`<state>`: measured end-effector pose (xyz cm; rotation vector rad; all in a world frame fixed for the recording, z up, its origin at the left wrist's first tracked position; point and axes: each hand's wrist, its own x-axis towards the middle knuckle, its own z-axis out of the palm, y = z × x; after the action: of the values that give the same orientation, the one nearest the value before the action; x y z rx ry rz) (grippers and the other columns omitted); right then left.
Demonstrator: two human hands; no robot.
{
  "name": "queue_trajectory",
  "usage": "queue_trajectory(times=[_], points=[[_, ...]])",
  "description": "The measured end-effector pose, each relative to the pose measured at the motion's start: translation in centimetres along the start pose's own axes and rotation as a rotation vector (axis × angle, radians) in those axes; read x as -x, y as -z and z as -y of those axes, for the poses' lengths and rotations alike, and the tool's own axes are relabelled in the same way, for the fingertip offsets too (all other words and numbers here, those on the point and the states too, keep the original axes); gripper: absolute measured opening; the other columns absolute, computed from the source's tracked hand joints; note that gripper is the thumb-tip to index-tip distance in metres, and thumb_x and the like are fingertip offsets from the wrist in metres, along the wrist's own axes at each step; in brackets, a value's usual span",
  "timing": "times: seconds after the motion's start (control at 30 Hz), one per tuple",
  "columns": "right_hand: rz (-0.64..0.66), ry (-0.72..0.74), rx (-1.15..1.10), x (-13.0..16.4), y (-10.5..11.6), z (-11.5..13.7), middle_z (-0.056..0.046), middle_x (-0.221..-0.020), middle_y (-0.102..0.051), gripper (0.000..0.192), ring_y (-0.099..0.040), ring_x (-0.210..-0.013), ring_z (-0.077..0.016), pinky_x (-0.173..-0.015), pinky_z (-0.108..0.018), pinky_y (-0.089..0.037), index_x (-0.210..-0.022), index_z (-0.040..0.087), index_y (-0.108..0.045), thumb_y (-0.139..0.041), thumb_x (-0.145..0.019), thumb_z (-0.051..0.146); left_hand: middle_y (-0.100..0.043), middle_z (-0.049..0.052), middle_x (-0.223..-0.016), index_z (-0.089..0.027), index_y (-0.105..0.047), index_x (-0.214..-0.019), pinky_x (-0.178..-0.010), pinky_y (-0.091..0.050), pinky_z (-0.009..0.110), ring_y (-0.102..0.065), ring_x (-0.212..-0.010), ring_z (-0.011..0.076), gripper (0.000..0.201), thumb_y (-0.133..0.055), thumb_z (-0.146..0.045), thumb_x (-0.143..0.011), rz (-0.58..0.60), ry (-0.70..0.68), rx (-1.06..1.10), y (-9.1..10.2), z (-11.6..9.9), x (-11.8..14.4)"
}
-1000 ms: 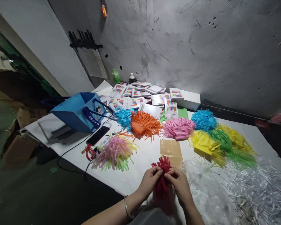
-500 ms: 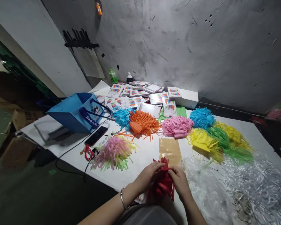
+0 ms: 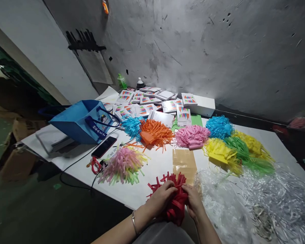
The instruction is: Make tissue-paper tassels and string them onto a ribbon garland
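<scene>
A bunch of red paper fringe point(image 3: 176, 206) lies at the table's front edge, close to my body, its cut strips fanned out to the left and away from me. My left hand point(image 3: 161, 197) is closed over its left side, fingers curled into the strips. From the right, my right hand point(image 3: 192, 200) pinches strips between thumb and fingers near the middle. The two hands' fingertips almost meet at the top of the bunch. Just beyond them a brown paper sheet point(image 3: 185, 164) lies flat on the white table.
Fringe bundles in orange point(image 3: 156, 134), pink point(image 3: 192, 136), yellow point(image 3: 220, 152) and pastel point(image 3: 125, 164) lie across the table. Clear and silver shreds point(image 3: 279, 196) cover the right side. A blue bag point(image 3: 78, 120), a phone point(image 3: 104, 147) and packaged cards point(image 3: 144, 110) sit farther back.
The red fringe has spread out wider, with strips now fanned to the left and above my hands. Both hands have shifted slightly down, still gripping it.
</scene>
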<state>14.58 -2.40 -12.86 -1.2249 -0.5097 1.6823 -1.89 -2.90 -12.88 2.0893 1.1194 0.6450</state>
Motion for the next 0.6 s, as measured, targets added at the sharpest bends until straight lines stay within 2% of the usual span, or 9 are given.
queue_trajectory(times=[0.13, 0.23, 0.3, 0.37, 0.47, 0.53, 0.6], points=[[-0.051, 0.014, 0.092, -0.5, 0.6, -0.6, 0.0, -0.06, -0.067, 0.023, -0.059, -0.054, -0.0151, -0.056, -0.026, -0.046, -0.064, 0.018, -0.066, -0.073, -0.058, 0.039, -0.059, 0.006, -0.1, -0.018, -0.062, -0.089, -0.081, -0.047, 0.03, -0.054, -0.09, 0.0177, 0.022, -0.041, -0.016, -0.094, -0.033, 0.02, -0.051, -0.1, -0.2, 0.1], [-0.144, 0.079, 0.199, -1.1, 2.0, -0.3, -0.001, -0.063, -0.068, 0.03, -0.06, -0.058, -0.0173, -0.059, -0.029, -0.048, -0.071, 0.018, -0.067, -0.07, -0.06, 0.046, -0.062, 0.008, -0.105, -0.019, -0.06, -0.088, -0.091, -0.043, 0.039, -0.052, -0.102, 0.0231, 0.015, -0.046, -0.014, -0.089, -0.16, -0.038, -0.079, 1.0, -0.4, 0.5], [-0.231, 0.139, 0.273, -1.5, 3.6, 0.6, -0.001, -0.068, -0.07, 0.036, -0.062, -0.063, -0.0194, -0.062, -0.03, -0.049, -0.076, 0.019, -0.068, -0.069, -0.061, 0.052, -0.063, 0.009, -0.106, -0.02, -0.059, -0.09, -0.095, -0.041, 0.043, -0.052, -0.106, 0.0249, 0.014, -0.046, -0.014, -0.088, -0.26, -0.052, -0.029, 2.6, -0.4, 0.8], [-0.338, 0.201, 0.343, -1.7, 5.9, 1.7, -0.003, -0.073, -0.072, 0.041, -0.063, -0.069, -0.0218, -0.067, -0.032, -0.049, -0.078, 0.019, -0.068, -0.068, -0.059, 0.056, -0.064, 0.009, -0.098, -0.02, -0.058, -0.091, -0.09, -0.045, 0.041, -0.056, -0.099, 0.0238, 0.014, -0.044, -0.017, -0.09, -0.346, 0.027, 0.091, 4.8, -0.2, 0.8], [-0.508, 0.257, 0.434, -1.5, 10.7, 3.1, -0.005, -0.073, -0.072, 0.044, -0.064, -0.078, -0.027, -0.074, -0.035, -0.048, -0.074, 0.02, -0.067, -0.067, -0.055, 0.06, -0.063, 0.005, -0.084, -0.02, -0.057, -0.093, -0.073, -0.05, 0.033, -0.06, -0.08, 0.0202, 0.014, -0.048, -0.029, -0.091, -0.481, 0.225, 0.314, 8.9, 0.9, -0.2], [-0.625, 0.267, 0.536, -1.2, 14.6, 3.5, -0.008, -0.074, -0.073, 0.047, -0.065, -0.078, -0.0307, -0.074, -0.039, -0.049, -0.073, 0.022, -0.067, -0.062, -0.056, 0.066, -0.061, 0.002, -0.081, -0.019, -0.056, -0.091, -0.07, -0.049, 0.03, -0.059, -0.077, 0.0185, 0.017, -0.054, -0.036, -0.087, -0.608, 0.295, 0.43, 11.7, 2.0, -1.8], [-0.73, 0.226, 0.674, -0.8, 18.3, 3.4, -0.011, -0.076, -0.073, 0.048, -0.067, -0.078, -0.0344, -0.072, -0.043, -0.05, -0.07, 0.025, -0.066, -0.057, -0.057, 0.069, -0.059, 0.001, -0.081, -0.018, -0.054, -0.089, -0.071, -0.048, 0.028, -0.059, -0.077, 0.0175, 0.021, -0.059, -0.038, -0.082, -0.729, 0.291, 0.497, 14.1, 3.3, -4.4]])
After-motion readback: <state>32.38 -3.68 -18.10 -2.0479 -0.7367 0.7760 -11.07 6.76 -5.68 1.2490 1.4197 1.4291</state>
